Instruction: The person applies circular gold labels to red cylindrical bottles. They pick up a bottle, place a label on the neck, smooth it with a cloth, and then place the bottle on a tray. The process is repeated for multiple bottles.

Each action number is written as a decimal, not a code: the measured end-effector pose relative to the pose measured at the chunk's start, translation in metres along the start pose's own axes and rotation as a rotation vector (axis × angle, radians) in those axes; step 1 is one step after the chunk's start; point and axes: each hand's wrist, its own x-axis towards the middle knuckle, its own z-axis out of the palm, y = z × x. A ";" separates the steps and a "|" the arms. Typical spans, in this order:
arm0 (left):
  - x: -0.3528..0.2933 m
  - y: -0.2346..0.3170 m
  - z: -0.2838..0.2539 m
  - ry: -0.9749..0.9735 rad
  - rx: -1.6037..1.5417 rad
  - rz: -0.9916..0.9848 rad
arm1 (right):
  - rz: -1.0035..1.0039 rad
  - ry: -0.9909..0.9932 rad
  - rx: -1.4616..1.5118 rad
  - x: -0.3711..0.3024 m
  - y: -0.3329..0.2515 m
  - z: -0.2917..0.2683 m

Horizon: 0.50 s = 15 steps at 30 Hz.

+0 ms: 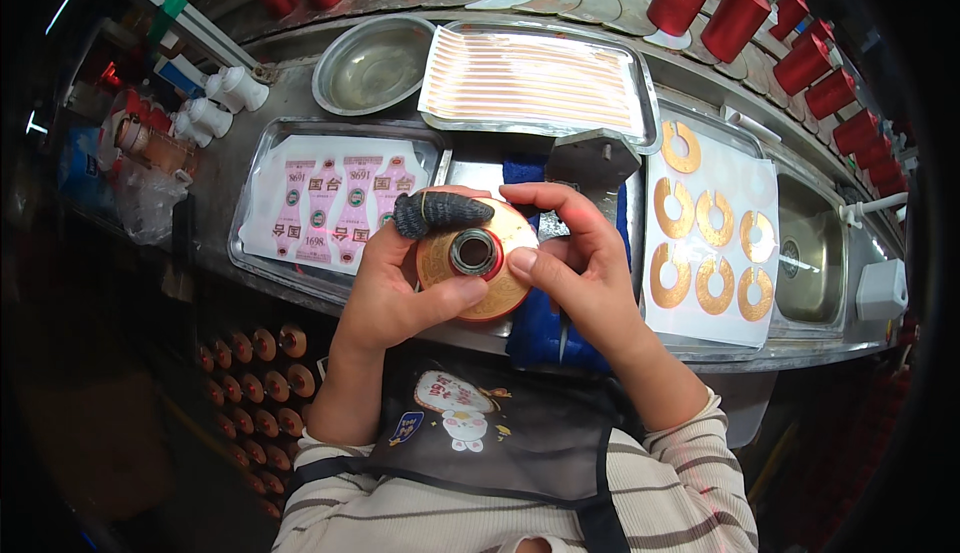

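A red bottle (476, 255) is held in front of my chest, its open neck turned toward me and a gold ring-shaped label (440, 265) around its shoulder. My left hand (400, 288) wraps the bottle's left side, thumb lying on the gold shoulder. A dark ribbed finger cover (440, 214) sheathes one finger of that hand, bent over the far edge. On the other side, the thumb of my right hand (580, 268) presses the gold label near the neck. The right index finger arches over the far rim. The bottle's lower body is hidden beneath the shoulder.
Gold ring labels (714, 218) lie on a white sheet at right, beside a sink (808, 273). Pink printed labels fill a tray (238, 223) at left. Behind stand a metal bowl (372, 65) and a tray of strips (530, 81). Red bottles (735, 21) ride the conveyor.
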 end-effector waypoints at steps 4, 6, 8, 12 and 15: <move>0.000 0.000 0.000 0.004 -0.024 0.010 | -0.021 -0.007 -0.093 0.002 -0.002 0.000; 0.000 0.001 0.001 0.004 -0.040 -0.002 | -0.028 -0.010 -0.097 0.003 -0.002 -0.001; 0.000 0.001 0.002 0.015 -0.054 -0.007 | -0.001 -0.028 0.001 0.005 0.000 -0.001; -0.001 -0.001 0.000 0.031 -0.036 -0.021 | 0.010 -0.034 -0.026 0.005 0.002 -0.001; 0.001 0.000 0.002 0.022 -0.048 0.017 | -0.037 -0.042 -0.097 0.006 0.007 -0.005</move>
